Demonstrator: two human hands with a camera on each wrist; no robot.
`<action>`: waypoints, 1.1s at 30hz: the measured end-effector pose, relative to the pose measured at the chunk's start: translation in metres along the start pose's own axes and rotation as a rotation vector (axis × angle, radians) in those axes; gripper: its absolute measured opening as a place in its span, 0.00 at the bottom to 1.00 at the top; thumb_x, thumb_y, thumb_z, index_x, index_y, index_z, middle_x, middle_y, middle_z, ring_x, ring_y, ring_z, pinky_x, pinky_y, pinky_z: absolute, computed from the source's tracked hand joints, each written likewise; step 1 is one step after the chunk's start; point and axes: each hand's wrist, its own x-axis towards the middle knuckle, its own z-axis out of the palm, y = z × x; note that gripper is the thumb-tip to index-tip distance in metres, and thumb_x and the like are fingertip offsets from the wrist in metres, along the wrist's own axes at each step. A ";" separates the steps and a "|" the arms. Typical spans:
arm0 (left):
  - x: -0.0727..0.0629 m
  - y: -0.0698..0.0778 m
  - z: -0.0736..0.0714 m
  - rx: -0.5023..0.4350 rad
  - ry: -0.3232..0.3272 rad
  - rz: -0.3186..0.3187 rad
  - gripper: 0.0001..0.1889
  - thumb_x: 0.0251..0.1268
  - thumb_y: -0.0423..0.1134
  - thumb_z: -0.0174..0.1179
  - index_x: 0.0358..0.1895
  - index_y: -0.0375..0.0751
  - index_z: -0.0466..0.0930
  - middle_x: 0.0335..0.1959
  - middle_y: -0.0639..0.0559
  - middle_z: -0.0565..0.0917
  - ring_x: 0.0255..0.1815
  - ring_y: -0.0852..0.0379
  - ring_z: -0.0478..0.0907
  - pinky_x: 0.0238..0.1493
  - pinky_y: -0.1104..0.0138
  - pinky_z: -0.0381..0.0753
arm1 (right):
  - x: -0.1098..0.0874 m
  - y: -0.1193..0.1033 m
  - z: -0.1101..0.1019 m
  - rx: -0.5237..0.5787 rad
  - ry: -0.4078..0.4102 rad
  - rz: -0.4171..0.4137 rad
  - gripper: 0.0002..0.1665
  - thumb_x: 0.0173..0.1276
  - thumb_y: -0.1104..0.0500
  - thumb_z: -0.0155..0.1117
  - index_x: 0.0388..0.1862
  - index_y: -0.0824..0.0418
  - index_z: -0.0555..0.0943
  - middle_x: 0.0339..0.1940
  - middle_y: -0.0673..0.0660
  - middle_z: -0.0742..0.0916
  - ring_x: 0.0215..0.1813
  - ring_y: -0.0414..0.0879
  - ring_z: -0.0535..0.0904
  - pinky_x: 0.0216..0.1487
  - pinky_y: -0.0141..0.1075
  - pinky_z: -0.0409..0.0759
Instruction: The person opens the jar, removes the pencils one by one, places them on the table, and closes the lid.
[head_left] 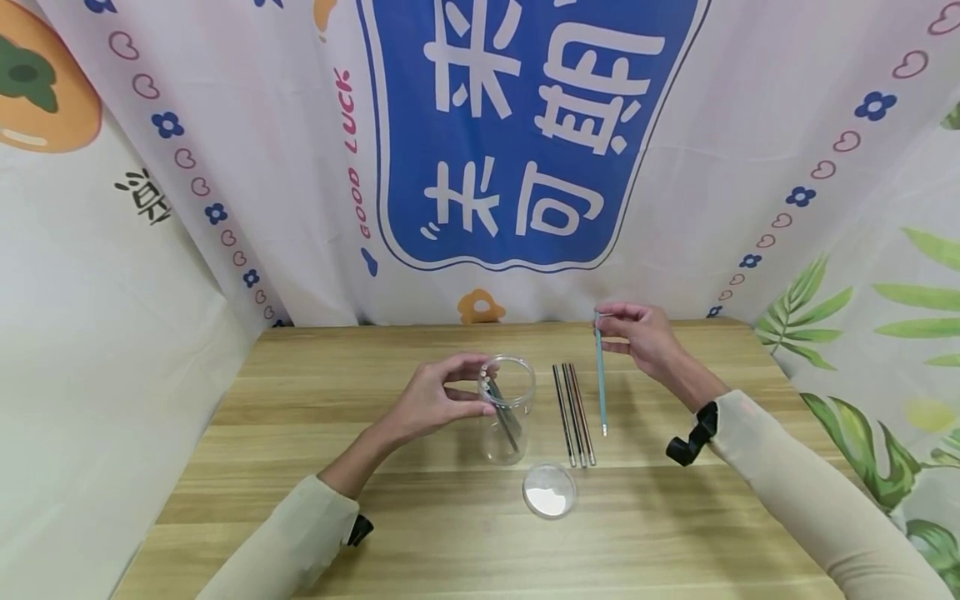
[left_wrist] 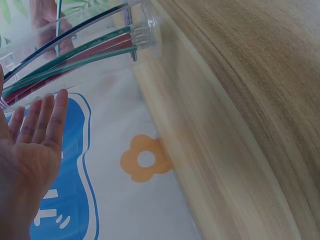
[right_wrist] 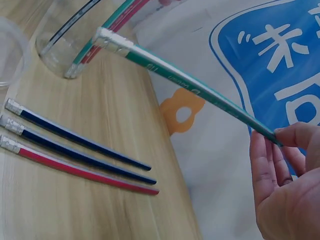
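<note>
- Fingertips [right_wrist: 261,150] of the right hand [head_left: 647,340] pinch the green pencil [right_wrist: 197,92] at its top end; it hangs beneath that hand.
- Left hand [head_left: 438,392], thumb and fingers bent, grips the clear jar [head_left: 491,437].
- Silver ferrule [head_left: 604,430] points downward.
- Right wrist view gives us shaft lettering [right_wrist: 185,84] the head view does not.

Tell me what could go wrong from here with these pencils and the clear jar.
The right hand pinches the green pencil near one end, so it might swing or slip. If it knocks the clear jar, that could tip, as the pencils inside lean to one side, by the left hand. A drop could also scatter the three pencils lying side by side on the table.
</note>
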 end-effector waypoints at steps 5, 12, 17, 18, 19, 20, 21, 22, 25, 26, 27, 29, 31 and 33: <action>0.000 -0.001 0.000 -0.006 -0.001 0.001 0.33 0.55 0.29 0.81 0.66 0.40 0.81 0.62 0.45 0.87 0.61 0.47 0.86 0.55 0.60 0.91 | 0.004 0.011 -0.002 -0.073 -0.001 0.038 0.11 0.74 0.70 0.68 0.52 0.61 0.87 0.42 0.54 0.91 0.42 0.43 0.89 0.46 0.37 0.94; -0.001 0.002 0.000 0.007 -0.003 -0.004 0.33 0.56 0.30 0.81 0.67 0.39 0.80 0.63 0.44 0.87 0.61 0.46 0.86 0.56 0.60 0.91 | 0.008 0.024 -0.003 -0.156 0.000 0.045 0.14 0.73 0.72 0.68 0.56 0.67 0.85 0.41 0.55 0.91 0.39 0.43 0.89 0.49 0.41 0.94; -0.001 0.002 -0.001 0.009 -0.002 -0.012 0.33 0.56 0.30 0.81 0.67 0.40 0.80 0.63 0.43 0.86 0.61 0.47 0.86 0.56 0.59 0.91 | 0.012 0.032 -0.005 -0.209 -0.002 0.051 0.21 0.74 0.72 0.66 0.64 0.77 0.79 0.38 0.52 0.91 0.39 0.42 0.89 0.54 0.46 0.92; -0.001 0.002 -0.001 0.010 -0.002 -0.015 0.33 0.56 0.30 0.81 0.67 0.40 0.81 0.63 0.43 0.86 0.61 0.47 0.86 0.56 0.59 0.91 | 0.012 0.034 -0.005 -0.216 -0.001 0.054 0.22 0.74 0.72 0.66 0.65 0.77 0.78 0.37 0.52 0.91 0.38 0.42 0.89 0.54 0.46 0.92; -0.001 0.002 -0.001 0.011 -0.003 -0.017 0.33 0.56 0.30 0.81 0.67 0.40 0.81 0.63 0.43 0.86 0.61 0.47 0.86 0.56 0.60 0.91 | 0.013 0.036 -0.006 -0.224 0.000 0.054 0.23 0.74 0.72 0.66 0.65 0.78 0.77 0.37 0.52 0.91 0.38 0.42 0.89 0.54 0.46 0.92; -0.001 0.003 -0.001 0.011 -0.004 -0.019 0.33 0.56 0.30 0.81 0.67 0.40 0.81 0.63 0.43 0.86 0.62 0.47 0.86 0.56 0.61 0.91 | 0.013 0.037 -0.006 -0.232 -0.002 0.054 0.24 0.74 0.72 0.67 0.66 0.79 0.76 0.37 0.52 0.91 0.38 0.42 0.89 0.54 0.47 0.92; -0.001 0.003 -0.001 0.011 -0.004 -0.020 0.33 0.56 0.31 0.81 0.67 0.40 0.80 0.63 0.43 0.86 0.62 0.47 0.86 0.56 0.62 0.91 | 0.013 0.039 -0.006 -0.239 -0.005 0.054 0.25 0.74 0.72 0.67 0.67 0.80 0.75 0.38 0.53 0.91 0.39 0.42 0.89 0.54 0.47 0.92; -0.001 0.003 0.000 0.011 -0.004 -0.021 0.33 0.56 0.31 0.81 0.67 0.40 0.80 0.63 0.43 0.86 0.62 0.47 0.86 0.56 0.62 0.91 | 0.014 0.040 -0.007 -0.248 -0.006 0.056 0.26 0.74 0.72 0.67 0.67 0.80 0.74 0.38 0.53 0.91 0.39 0.42 0.89 0.55 0.46 0.91; -0.001 0.003 0.000 0.012 -0.003 -0.019 0.33 0.56 0.31 0.81 0.67 0.40 0.81 0.63 0.45 0.87 0.61 0.47 0.86 0.55 0.63 0.91 | 0.015 0.044 -0.009 -0.271 0.009 0.080 0.26 0.73 0.71 0.68 0.67 0.78 0.76 0.42 0.56 0.90 0.40 0.43 0.89 0.56 0.46 0.91; -0.001 0.004 0.000 0.012 -0.002 -0.017 0.33 0.55 0.30 0.81 0.67 0.40 0.81 0.63 0.45 0.87 0.61 0.47 0.86 0.55 0.63 0.91 | 0.016 0.045 -0.009 -0.279 0.012 0.091 0.26 0.73 0.71 0.69 0.67 0.76 0.76 0.43 0.56 0.89 0.41 0.43 0.88 0.56 0.46 0.91; -0.001 0.004 0.000 0.011 -0.001 -0.016 0.33 0.55 0.30 0.81 0.67 0.40 0.81 0.63 0.45 0.87 0.61 0.47 0.86 0.55 0.62 0.91 | 0.016 0.046 -0.010 -0.283 0.017 0.100 0.26 0.73 0.71 0.69 0.67 0.75 0.77 0.43 0.56 0.88 0.42 0.43 0.88 0.57 0.46 0.91; -0.001 0.004 0.000 0.009 -0.002 -0.014 0.33 0.55 0.30 0.81 0.66 0.40 0.81 0.62 0.45 0.87 0.61 0.47 0.86 0.55 0.62 0.91 | 0.016 0.049 -0.010 -0.297 0.025 0.114 0.26 0.72 0.70 0.70 0.67 0.73 0.78 0.45 0.58 0.88 0.42 0.44 0.88 0.58 0.47 0.90; 0.000 0.004 0.000 0.006 -0.001 -0.014 0.33 0.55 0.30 0.81 0.66 0.40 0.81 0.62 0.44 0.87 0.61 0.47 0.86 0.55 0.62 0.91 | 0.017 0.052 -0.011 -0.306 0.028 0.114 0.25 0.71 0.71 0.70 0.66 0.73 0.79 0.47 0.60 0.88 0.41 0.44 0.88 0.57 0.48 0.90; 0.000 0.004 0.000 0.005 -0.001 -0.014 0.33 0.55 0.30 0.81 0.66 0.40 0.81 0.62 0.45 0.87 0.61 0.47 0.86 0.55 0.62 0.91 | 0.017 0.054 -0.011 -0.320 0.027 0.109 0.24 0.71 0.71 0.70 0.65 0.73 0.79 0.49 0.63 0.88 0.40 0.44 0.89 0.56 0.48 0.91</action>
